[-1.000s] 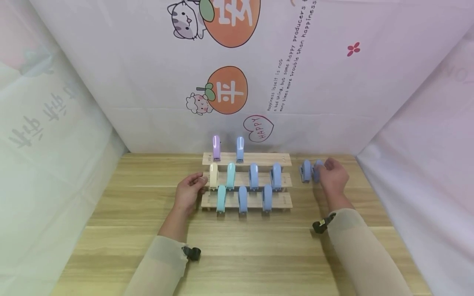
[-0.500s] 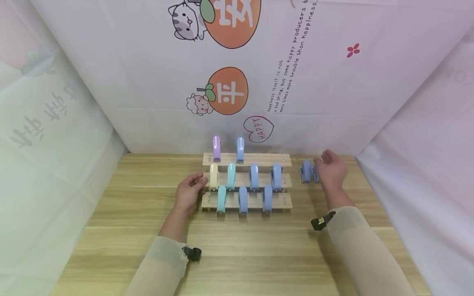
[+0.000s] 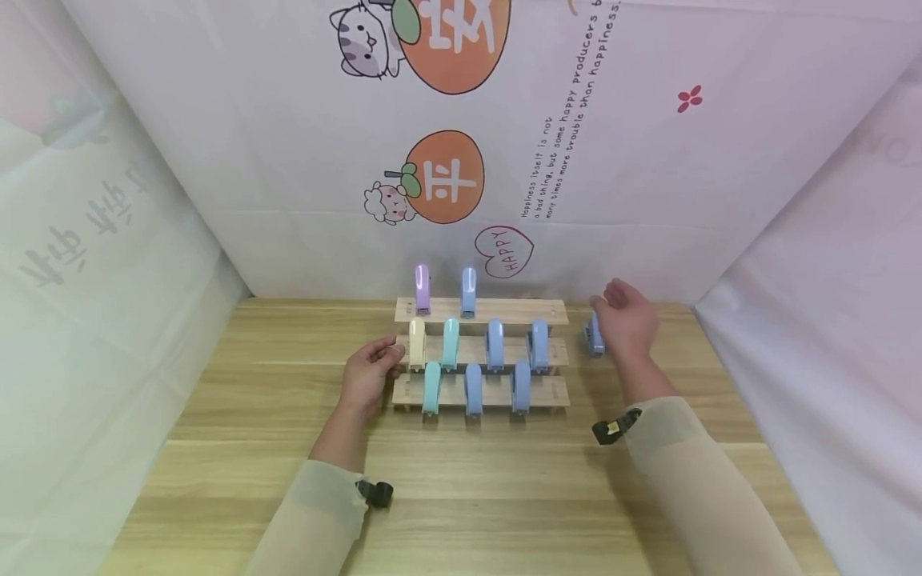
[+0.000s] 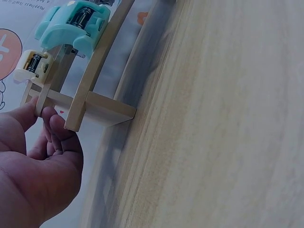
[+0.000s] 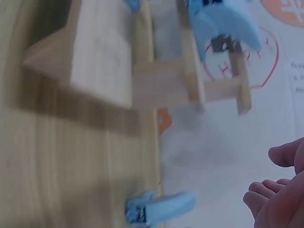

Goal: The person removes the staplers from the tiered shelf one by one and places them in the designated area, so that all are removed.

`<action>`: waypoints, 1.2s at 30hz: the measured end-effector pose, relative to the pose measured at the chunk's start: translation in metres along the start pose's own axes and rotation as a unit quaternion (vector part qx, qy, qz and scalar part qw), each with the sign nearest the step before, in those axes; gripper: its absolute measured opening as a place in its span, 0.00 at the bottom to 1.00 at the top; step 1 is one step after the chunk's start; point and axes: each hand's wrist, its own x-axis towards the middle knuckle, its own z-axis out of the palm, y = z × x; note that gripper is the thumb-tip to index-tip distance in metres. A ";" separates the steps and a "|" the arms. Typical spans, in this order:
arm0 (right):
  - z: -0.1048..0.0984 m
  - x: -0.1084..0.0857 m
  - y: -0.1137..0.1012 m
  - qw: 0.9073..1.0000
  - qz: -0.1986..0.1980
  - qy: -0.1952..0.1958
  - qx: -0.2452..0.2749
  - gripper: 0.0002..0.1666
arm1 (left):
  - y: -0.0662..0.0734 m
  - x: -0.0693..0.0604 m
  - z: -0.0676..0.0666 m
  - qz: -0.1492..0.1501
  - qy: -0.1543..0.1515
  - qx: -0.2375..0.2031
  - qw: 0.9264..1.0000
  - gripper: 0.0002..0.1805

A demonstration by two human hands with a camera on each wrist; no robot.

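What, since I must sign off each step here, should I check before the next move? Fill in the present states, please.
1. Left hand holding the wooden rack: ok, it pinches the left end of the middle shelf.
2. Right hand free: ok, nothing shows in its grasp.
3. Loose blue stapler gripped: not ok, the right wrist view shows a gap between it and the hand.
4. Room on the top shelf: ok, its purple stapler and light-blue stapler both stand left of its middle.
5. Anything behind the right hand: cannot tell, the hand hides that spot in the head view.
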 end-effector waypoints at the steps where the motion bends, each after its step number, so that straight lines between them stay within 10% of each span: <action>1: 0.002 -0.002 -0.004 1.000 -0.004 -0.005 -0.002 0.37 | 0.000 0.000 0.000 0.000 0.000 0.000 1.000 0.24; 36: 0.087 -0.052 -0.080 0.986 -0.092 -0.121 -0.066 0.35 | 0.002 -0.001 0.001 -0.005 0.005 0.009 1.000 0.24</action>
